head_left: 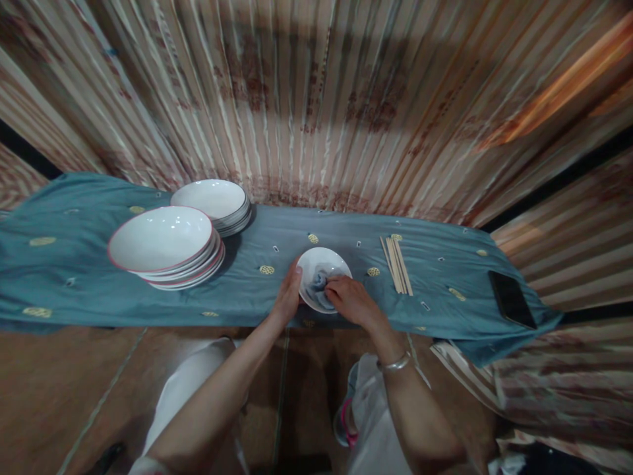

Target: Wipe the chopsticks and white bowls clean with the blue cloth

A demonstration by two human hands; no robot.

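Observation:
A white bowl is at the near edge of the table, tilted a little toward me. My left hand grips its left side, thumb at the rim and fingers around the outside. Inside the bowl lies a crumpled grey-blue cloth, blurred in part. My right hand reaches over the right rim, its fingers pinched together on the cloth against the inner surface. The right fingertips are partly hidden.
Left on the blue patterned tablecloth stand a stack of red-rimmed bowls and, behind it, a stack of white plates. Several wooden chopsticks lie right of the bowl. A black phone rests near the right end. A curtain hangs behind.

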